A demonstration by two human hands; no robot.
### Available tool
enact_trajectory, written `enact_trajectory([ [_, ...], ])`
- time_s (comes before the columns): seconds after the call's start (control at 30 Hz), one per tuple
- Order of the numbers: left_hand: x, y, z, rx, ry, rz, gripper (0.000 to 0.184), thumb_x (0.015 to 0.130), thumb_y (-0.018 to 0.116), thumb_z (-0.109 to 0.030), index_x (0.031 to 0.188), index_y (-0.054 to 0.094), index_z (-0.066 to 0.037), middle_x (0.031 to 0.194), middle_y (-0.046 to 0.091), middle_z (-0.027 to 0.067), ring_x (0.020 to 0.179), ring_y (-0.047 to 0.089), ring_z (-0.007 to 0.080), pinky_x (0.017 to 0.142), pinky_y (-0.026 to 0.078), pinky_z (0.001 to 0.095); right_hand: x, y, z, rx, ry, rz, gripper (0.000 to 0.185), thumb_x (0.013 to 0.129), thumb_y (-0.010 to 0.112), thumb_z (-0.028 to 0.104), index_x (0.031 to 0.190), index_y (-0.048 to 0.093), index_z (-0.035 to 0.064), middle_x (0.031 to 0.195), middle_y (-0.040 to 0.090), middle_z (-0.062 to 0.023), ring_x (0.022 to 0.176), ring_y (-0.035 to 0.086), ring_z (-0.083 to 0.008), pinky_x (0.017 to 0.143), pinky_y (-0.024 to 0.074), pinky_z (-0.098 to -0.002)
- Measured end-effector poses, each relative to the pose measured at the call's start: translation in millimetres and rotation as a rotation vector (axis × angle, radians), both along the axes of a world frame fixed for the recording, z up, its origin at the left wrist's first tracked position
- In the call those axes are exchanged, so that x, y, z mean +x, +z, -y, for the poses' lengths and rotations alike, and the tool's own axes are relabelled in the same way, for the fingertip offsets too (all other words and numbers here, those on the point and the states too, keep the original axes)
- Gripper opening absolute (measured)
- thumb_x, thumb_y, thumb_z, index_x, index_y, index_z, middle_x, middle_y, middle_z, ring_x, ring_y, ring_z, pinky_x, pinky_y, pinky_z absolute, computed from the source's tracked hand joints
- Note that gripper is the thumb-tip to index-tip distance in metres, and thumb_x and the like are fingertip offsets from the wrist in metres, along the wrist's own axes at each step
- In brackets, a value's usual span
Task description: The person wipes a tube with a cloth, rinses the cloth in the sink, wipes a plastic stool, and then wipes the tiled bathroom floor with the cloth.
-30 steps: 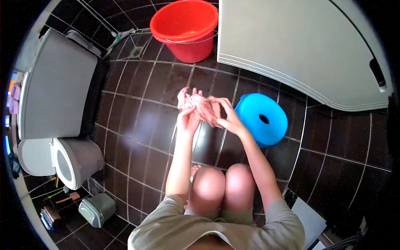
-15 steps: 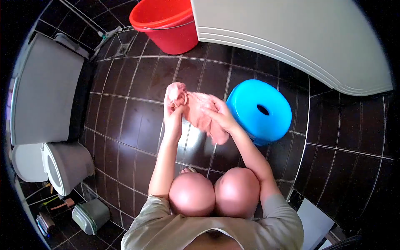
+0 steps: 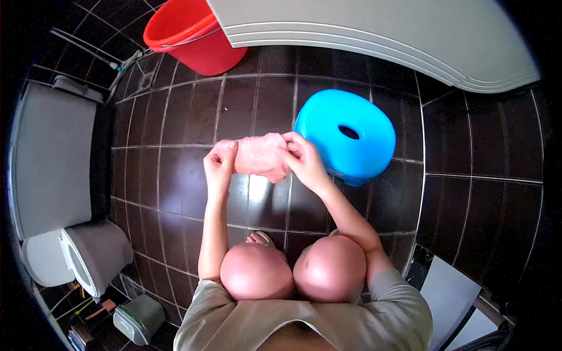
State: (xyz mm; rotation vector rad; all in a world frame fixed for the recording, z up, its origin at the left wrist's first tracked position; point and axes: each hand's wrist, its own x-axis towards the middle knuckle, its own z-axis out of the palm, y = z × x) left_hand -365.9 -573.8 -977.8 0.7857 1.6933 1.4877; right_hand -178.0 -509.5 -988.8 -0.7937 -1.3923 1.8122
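A fluffy pink cloth [image 3: 256, 153] is stretched level between my two hands, above the dark tiled floor. Its left end is pinched by my left hand [image 3: 220, 167], with the thumb lying on top. At the other end, my right hand [image 3: 307, 165] grips a bunched edge between thumb and fingers, and a fold sags beside it. Just beyond the right hand stands a blue plastic stool [image 3: 374, 131] with an oval hole in its seat. What lies under the curled fingers is hidden.
A red bucket [image 3: 213, 54] stands at the far left of a white bathtub panel [image 3: 374, 29]. Along the left side are a toilet [image 3: 102, 254] with its lid up and a small lidded bin [image 3: 140, 319]. A white board [image 3: 448, 298] leans at lower right.
The cloth has gone from bunched up at the left hand and hanging down to being held out lengthwise. My hands have moved farther apart. The whole view has shifted slightly.
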Motion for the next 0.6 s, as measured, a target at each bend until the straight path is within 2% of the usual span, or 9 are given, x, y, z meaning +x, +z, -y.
enact_trajectory([
  [0.13,3,7,3,-0.083,-0.079,-0.294,0.019,0.084,0.066,-0.014,0.081,0.065,0.005,0.071,0.062,-0.0005,0.066,0.05,0.0041,0.058,0.042,0.0213,6,-24,4,0.092,-0.301,-0.096,0.037,0.073,0.073,0.002,0.101,0.048,0.0046,0.083,0.058,-0.0012,0.076,0.056,-0.0078,0.069,0.0457,-0.021],
  [0.2,3,8,4,-0.13,-0.096,-0.341,0.021,0.083,0.067,-0.013,0.074,0.064,0.006,0.066,0.06,-0.0008,0.061,0.049,0.0042,0.054,0.041,0.0228,19,-20,8,0.084,-0.399,-0.084,0.038,0.072,0.072,-0.002,0.1,0.047,0.0045,0.081,0.056,-0.0004,0.075,0.055,-0.0075,0.069,0.0454,-0.0206],
  [0.3,-14,11,10,-0.148,-0.456,-0.502,0.015,0.08,0.068,-0.011,0.078,0.065,0.004,0.078,0.057,0.0016,0.072,0.054,0.0077,0.062,0.044,0.021,41,-19,21,0.232,-0.48,-0.028,0.028,0.067,0.075,-0.003,0.081,0.052,0.0045,0.075,0.055,-0.0014,0.068,0.053,-0.0082,0.061,0.0442,-0.0226],
  [0.33,-11,11,12,-0.204,-0.514,-0.226,0.011,0.078,0.068,-0.009,0.077,0.066,0.002,0.094,0.053,0.0052,0.087,0.055,0.0127,0.074,0.044,0.0231,50,-17,23,0.45,-0.5,0.029,0.027,0.066,0.076,-0.002,0.074,0.052,0.005,0.072,0.056,-0.003,0.065,0.053,-0.0102,0.059,0.0438,-0.0239],
  [0.37,-6,11,12,-0.07,-0.582,-0.345,0.008,0.077,0.068,-0.007,0.077,0.065,0.001,0.111,0.051,0.008,0.102,0.052,0.0163,0.086,0.043,0.0285,59,-14,26,0.668,-0.514,0.088,0.026,0.064,0.077,-0.002,0.068,0.052,0.0054,0.069,0.056,-0.0047,0.063,0.054,-0.0123,0.057,0.0433,-0.0251],
  [0.43,6,19,5,0.048,-0.691,-0.29,0.012,0.076,0.069,-0.006,0.083,0.064,0.002,0.12,0.05,0.0099,0.116,0.045,0.0181,0.094,0.04,0.0331,71,-5,34,0.746,-0.615,0.077,0.022,0.062,0.076,-0.004,0.065,0.056,0.0058,0.067,0.056,-0.005,0.057,0.053,-0.0137,0.05,0.0416,-0.0256],
  [0.47,12,19,1,0.038,-0.729,-0.103,0.022,0.077,0.068,-0.004,0.096,0.059,0.002,0.119,0.053,0.0098,0.114,0.049,0.017,0.093,0.042,0.0329,78,-3,36,0.768,-0.671,0.09,0.022,0.062,0.076,-0.004,0.064,0.057,0.0064,0.066,0.056,-0.005,0.057,0.054,-0.0145,0.05,0.0413,-0.0256],
  [0.57,32,21,-12,-0.103,-0.773,0.164,0.03,0.079,0.066,-0.002,0.106,0.054,0.002,0.109,0.058,0.0073,0.103,0.055,0.014,0.089,0.045,0.03,99,7,32,0.79,-0.827,0.155,0.021,0.062,0.074,-0.005,0.064,0.057,0.0078,0.065,0.055,-0.0049,0.057,0.054,-0.017,0.05,0.0411,-0.0257],
  [0.6,42,21,-21,-0.069,-0.785,0.053,0.035,0.08,0.065,0.0,0.112,0.051,-0.001,0.101,0.061,0.0048,0.095,0.058,0.0116,0.085,0.047,0.0274,104,8,25,0.817,-0.891,0.165,0.021,0.063,0.072,-0.005,0.064,0.056,0.0079,0.065,0.056,-0.0048,0.058,0.054,-0.0179,0.051,0.041,-0.0259],
])
